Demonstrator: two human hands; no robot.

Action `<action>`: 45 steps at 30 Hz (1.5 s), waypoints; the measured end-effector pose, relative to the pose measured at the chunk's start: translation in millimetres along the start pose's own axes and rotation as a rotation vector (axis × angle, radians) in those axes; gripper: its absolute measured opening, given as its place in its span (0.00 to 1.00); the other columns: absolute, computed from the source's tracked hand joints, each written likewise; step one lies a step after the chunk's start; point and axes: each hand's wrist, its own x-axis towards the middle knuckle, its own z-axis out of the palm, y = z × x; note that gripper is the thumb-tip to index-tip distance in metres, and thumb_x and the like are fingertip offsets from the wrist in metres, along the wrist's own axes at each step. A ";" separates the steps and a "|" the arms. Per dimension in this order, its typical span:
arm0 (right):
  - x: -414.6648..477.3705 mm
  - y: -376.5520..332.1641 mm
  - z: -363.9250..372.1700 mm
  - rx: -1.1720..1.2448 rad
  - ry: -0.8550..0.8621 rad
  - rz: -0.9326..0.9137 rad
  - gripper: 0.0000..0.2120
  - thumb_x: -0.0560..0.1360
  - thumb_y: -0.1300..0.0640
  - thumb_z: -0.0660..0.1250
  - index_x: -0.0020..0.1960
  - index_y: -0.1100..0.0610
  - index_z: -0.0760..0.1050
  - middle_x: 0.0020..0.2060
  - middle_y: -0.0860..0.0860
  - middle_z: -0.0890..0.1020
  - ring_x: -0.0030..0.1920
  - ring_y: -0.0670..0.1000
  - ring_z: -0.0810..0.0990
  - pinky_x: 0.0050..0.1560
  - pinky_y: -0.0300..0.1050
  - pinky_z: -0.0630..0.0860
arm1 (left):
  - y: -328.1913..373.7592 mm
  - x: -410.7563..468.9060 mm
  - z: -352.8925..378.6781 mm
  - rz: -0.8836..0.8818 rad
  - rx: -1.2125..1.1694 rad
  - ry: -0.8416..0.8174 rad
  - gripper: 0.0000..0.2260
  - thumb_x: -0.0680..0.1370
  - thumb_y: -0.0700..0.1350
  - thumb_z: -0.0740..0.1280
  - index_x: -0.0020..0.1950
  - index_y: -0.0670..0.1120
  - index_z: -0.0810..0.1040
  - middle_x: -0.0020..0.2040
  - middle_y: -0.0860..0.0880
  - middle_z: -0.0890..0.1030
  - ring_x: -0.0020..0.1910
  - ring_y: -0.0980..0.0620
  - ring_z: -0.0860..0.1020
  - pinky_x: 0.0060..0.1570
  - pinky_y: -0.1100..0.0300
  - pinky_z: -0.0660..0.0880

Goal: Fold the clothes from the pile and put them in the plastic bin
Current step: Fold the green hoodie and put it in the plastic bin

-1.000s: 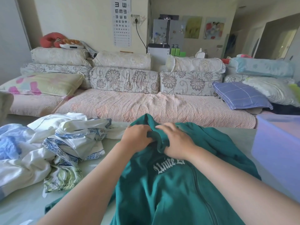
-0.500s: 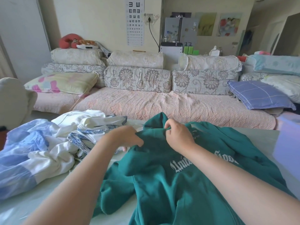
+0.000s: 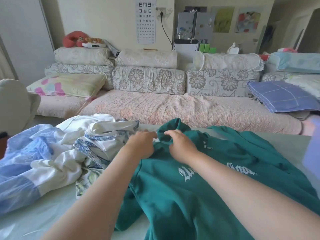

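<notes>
- The green zip hoodie (image 3: 190, 196) lies spread on the pale table (image 3: 52, 213) in front of the person, with white lettering across its chest and its hood end farthest from them.
- The right hand (image 3: 181, 147) curls its fingers over the bunched fabric at the hoodie's neck and grips it.
- The left hand (image 3: 141, 144) sits at the hoodie's left shoulder edge. It is blurred, so whether it holds the cloth cannot be told.
- The pile of clothes (image 3: 60, 153), white, blue and floral, lies left of the hoodie and touches its edge.
- The plastic bin (image 3: 311, 153), translucent lilac, stands right of the hoodie and is cut off by the frame.
- Beyond the hoodie runs a sofa (image 3: 173, 110) with a blue checked pillow (image 3: 280, 96). An eye chart (image 3: 145, 19) hangs on the wall above.
</notes>
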 end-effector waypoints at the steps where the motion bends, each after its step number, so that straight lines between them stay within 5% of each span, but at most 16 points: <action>1: 0.5 11.1 -4.0 -0.041 0.045 0.014 0.27 0.75 0.64 0.58 0.73 0.50 0.68 0.71 0.50 0.69 0.67 0.56 0.72 0.64 0.52 0.70 | 11.4 5.2 7.0 0.049 -0.105 -0.012 0.23 0.78 0.42 0.63 0.73 0.54 0.68 0.71 0.48 0.69 0.69 0.45 0.68 0.67 0.51 0.67; 4: 2.0 48.6 -16.4 -0.300 0.027 0.102 0.27 0.76 0.60 0.58 0.75 0.51 0.65 0.75 0.53 0.66 0.73 0.57 0.64 0.70 0.53 0.63 | 41.4 19.7 28.0 0.142 -0.245 -0.046 0.27 0.78 0.43 0.63 0.77 0.54 0.63 0.75 0.49 0.66 0.73 0.47 0.64 0.70 0.56 0.62; 7: 1.0 82.3 -22.0 -0.378 -0.186 0.203 0.27 0.80 0.53 0.54 0.79 0.48 0.59 0.80 0.53 0.53 0.79 0.55 0.52 0.76 0.56 0.53 | 55.0 33.8 48.2 0.091 -0.254 -0.239 0.28 0.82 0.50 0.59 0.80 0.57 0.51 0.78 0.48 0.61 0.74 0.45 0.62 0.71 0.51 0.62; 10: 1.5 108.6 -28.0 -0.211 -0.326 0.172 0.24 0.80 0.53 0.54 0.75 0.43 0.68 0.78 0.47 0.61 0.78 0.52 0.59 0.77 0.50 0.55 | 60.6 51.7 55.3 -0.084 -0.217 -0.354 0.28 0.83 0.56 0.52 0.80 0.54 0.43 0.78 0.42 0.60 0.74 0.41 0.63 0.70 0.49 0.62; 13: 18.1 129.2 -36.5 -0.026 -0.188 0.155 0.19 0.80 0.57 0.55 0.64 0.46 0.79 0.66 0.45 0.78 0.69 0.49 0.73 0.70 0.45 0.67 | 72.4 78.1 54.8 -0.199 -0.186 -0.210 0.25 0.84 0.54 0.48 0.78 0.43 0.53 0.75 0.41 0.63 0.72 0.39 0.64 0.69 0.47 0.62; 16: 41.1 148.4 -38.3 0.140 0.014 0.181 0.18 0.81 0.62 0.56 0.56 0.51 0.82 0.54 0.49 0.84 0.52 0.49 0.83 0.55 0.42 0.77 | 78.9 104.2 68.4 -0.338 -0.178 -0.153 0.24 0.82 0.53 0.55 0.73 0.40 0.62 0.71 0.41 0.70 0.69 0.39 0.69 0.65 0.49 0.67; 19: 62.3 162.5 -35.9 0.138 0.068 0.193 0.19 0.78 0.67 0.57 0.54 0.53 0.83 0.55 0.49 0.84 0.46 0.48 0.81 0.50 0.38 0.74 | 82.4 121.2 87.8 -0.358 -0.179 -0.117 0.18 0.77 0.44 0.61 0.65 0.40 0.72 0.64 0.42 0.77 0.63 0.40 0.75 0.58 0.51 0.72; 22: 82.2 171.7 -30.7 -0.002 0.132 0.203 0.16 0.78 0.65 0.60 0.61 0.54 0.81 0.59 0.51 0.82 0.57 0.52 0.80 0.55 0.38 0.70 | 83.6 130.0 99.6 -0.333 -0.232 -0.011 0.09 0.75 0.39 0.61 0.55 0.41 0.75 0.56 0.43 0.79 0.57 0.41 0.77 0.49 0.55 0.72; 24: 93.5 178.0 -27.0 -0.210 0.020 0.262 0.16 0.78 0.60 0.62 0.65 0.55 0.77 0.63 0.54 0.79 0.61 0.57 0.78 0.58 0.44 0.73 | 85.4 130.0 100.9 -0.329 -0.214 0.044 0.09 0.76 0.39 0.62 0.55 0.42 0.75 0.55 0.44 0.79 0.56 0.42 0.78 0.45 0.56 0.70; 27: 98.4 180.0 -24.8 -0.418 -0.220 0.370 0.11 0.76 0.57 0.65 0.56 0.57 0.78 0.54 0.56 0.81 0.51 0.58 0.80 0.49 0.48 0.76 | 86.0 131.1 100.4 -0.336 -0.157 0.055 0.13 0.76 0.39 0.61 0.59 0.41 0.76 0.59 0.43 0.78 0.57 0.42 0.78 0.45 0.54 0.71; 31: 97.1 172.5 -32.4 -0.457 -0.317 0.404 0.04 0.74 0.60 0.64 0.45 0.59 0.77 0.46 0.56 0.82 0.38 0.53 0.77 0.38 0.43 0.72 | 85.5 130.8 76.9 -0.393 -0.024 0.105 0.15 0.77 0.40 0.62 0.62 0.41 0.76 0.60 0.43 0.78 0.58 0.42 0.78 0.50 0.53 0.75; 33: 93.5 170.2 -45.6 -0.417 -0.267 0.437 0.06 0.76 0.58 0.63 0.41 0.59 0.73 0.41 0.55 0.79 0.35 0.52 0.74 0.35 0.41 0.71 | 85.1 135.5 60.1 -0.424 -0.116 0.065 0.12 0.77 0.41 0.61 0.58 0.41 0.77 0.54 0.43 0.82 0.55 0.43 0.80 0.49 0.54 0.75; 36: 91.1 171.3 -66.9 -0.214 -0.068 0.541 0.10 0.80 0.58 0.61 0.42 0.62 0.70 0.39 0.57 0.77 0.29 0.54 0.75 0.26 0.40 0.70 | 80.0 152.4 39.8 -0.444 -0.557 0.014 0.06 0.78 0.40 0.62 0.44 0.41 0.77 0.33 0.47 0.85 0.39 0.49 0.84 0.38 0.60 0.79; 39: 101.5 174.8 -70.7 0.136 0.250 0.661 0.07 0.81 0.59 0.58 0.56 0.61 0.66 0.40 0.61 0.78 0.23 0.57 0.78 0.19 0.44 0.74 | 89.1 168.8 41.4 -0.305 -0.583 0.202 0.11 0.82 0.43 0.59 0.60 0.38 0.75 0.54 0.41 0.83 0.55 0.42 0.80 0.52 0.56 0.75; 42: 111.5 177.7 -72.0 0.176 0.556 0.620 0.08 0.82 0.58 0.57 0.59 0.60 0.63 0.45 0.57 0.79 0.35 0.58 0.81 0.34 0.50 0.78 | 105.8 176.3 66.6 -0.148 -0.736 0.181 0.26 0.83 0.45 0.58 0.79 0.41 0.53 0.78 0.37 0.55 0.75 0.40 0.60 0.69 0.51 0.65; 45: 109.3 187.3 -68.7 0.188 0.499 0.616 0.13 0.82 0.55 0.60 0.64 0.58 0.67 0.52 0.55 0.79 0.40 0.54 0.74 0.33 0.44 0.64 | 109.2 176.3 93.5 -0.031 -0.662 0.035 0.38 0.82 0.47 0.61 0.79 0.50 0.34 0.80 0.45 0.38 0.79 0.44 0.44 0.74 0.44 0.56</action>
